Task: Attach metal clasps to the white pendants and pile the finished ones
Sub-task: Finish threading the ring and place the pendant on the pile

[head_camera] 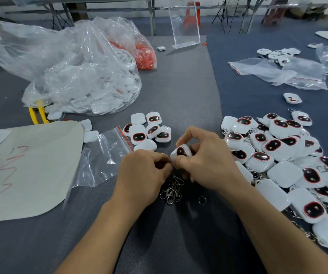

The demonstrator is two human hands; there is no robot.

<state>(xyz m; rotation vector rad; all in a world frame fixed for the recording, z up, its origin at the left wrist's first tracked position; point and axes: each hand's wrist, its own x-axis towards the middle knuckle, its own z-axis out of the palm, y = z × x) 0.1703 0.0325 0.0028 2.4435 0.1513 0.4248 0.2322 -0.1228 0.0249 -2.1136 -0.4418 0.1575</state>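
On the person's right lies the big finished pile point(277, 155); ahead waits a small group of bare pendants point(147, 131). The right hand point(204, 161) grips one pendant point(181, 152) just above the table, fingers curled round it. The left hand point(143, 171) has its fingers curled tight at the pendant's lower corner, probably pinching a clasp, which is hidden from me. Loose clasps point(172, 189) lie beneath. I judge the attaching is under way; next the ring must close fully.

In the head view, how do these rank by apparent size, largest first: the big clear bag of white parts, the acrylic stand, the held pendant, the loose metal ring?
1. big clear bag
2. acrylic stand, though it stands farther back
3. held pendant
4. loose metal ring
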